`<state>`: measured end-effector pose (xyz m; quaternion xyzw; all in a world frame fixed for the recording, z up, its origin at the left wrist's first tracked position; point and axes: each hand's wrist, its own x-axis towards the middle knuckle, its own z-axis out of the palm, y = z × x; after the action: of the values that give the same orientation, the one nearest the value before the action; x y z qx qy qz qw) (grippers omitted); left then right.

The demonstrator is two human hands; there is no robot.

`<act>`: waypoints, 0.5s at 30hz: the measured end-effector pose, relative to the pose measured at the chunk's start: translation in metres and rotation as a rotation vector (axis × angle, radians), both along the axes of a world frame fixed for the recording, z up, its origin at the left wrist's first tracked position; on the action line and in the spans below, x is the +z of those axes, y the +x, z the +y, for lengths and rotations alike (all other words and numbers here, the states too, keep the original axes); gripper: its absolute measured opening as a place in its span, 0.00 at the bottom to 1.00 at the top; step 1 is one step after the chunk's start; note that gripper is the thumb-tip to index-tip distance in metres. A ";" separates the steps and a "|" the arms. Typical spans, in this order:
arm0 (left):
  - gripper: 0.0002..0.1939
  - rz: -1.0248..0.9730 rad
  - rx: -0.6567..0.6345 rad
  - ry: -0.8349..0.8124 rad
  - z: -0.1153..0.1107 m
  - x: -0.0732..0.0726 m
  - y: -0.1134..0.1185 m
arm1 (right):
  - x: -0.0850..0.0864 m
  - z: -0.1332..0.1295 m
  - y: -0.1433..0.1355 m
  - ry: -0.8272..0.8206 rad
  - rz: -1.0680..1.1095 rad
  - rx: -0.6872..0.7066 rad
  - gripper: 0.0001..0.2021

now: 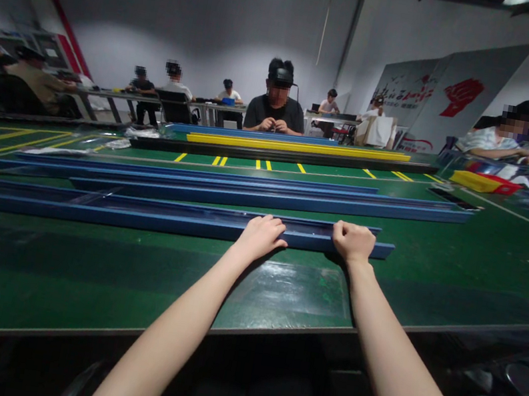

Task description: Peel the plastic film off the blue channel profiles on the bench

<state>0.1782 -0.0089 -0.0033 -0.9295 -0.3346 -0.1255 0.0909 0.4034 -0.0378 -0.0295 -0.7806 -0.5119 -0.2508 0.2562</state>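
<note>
A long blue channel-shaped profile (164,219) lies across the green table in front of me, running out past the left edge of the view. My left hand (263,235) is closed over its front wall, the thumb on the near side. Close to the right end of the same profile, my right hand (354,241) wraps round it in a fist. Clear film (97,197) shows inside the channel to the left. Just behind lie more blue profiles (269,197), side by side. What the hidden fingertips touch inside the channel cannot be seen.
A transparent sheet (141,265) covers the near strip of the green table (462,258). Yellow (303,148) and black profiles (286,157) lie farther back. A person (277,109) sits opposite, another (508,134) at the right, with red and yellow trays (483,183) nearby.
</note>
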 end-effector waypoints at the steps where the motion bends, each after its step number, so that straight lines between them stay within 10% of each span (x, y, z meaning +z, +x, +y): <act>1: 0.12 0.001 -0.001 -0.009 0.000 0.000 0.000 | 0.000 0.000 0.000 0.007 0.005 0.002 0.21; 15: 0.14 0.049 0.044 -0.003 0.000 0.001 0.002 | 0.000 -0.001 -0.004 0.042 0.044 0.012 0.20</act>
<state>0.1805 -0.0093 -0.0022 -0.9248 -0.3529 -0.1001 0.1008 0.3998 -0.0384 -0.0298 -0.7772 -0.5056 -0.2427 0.2854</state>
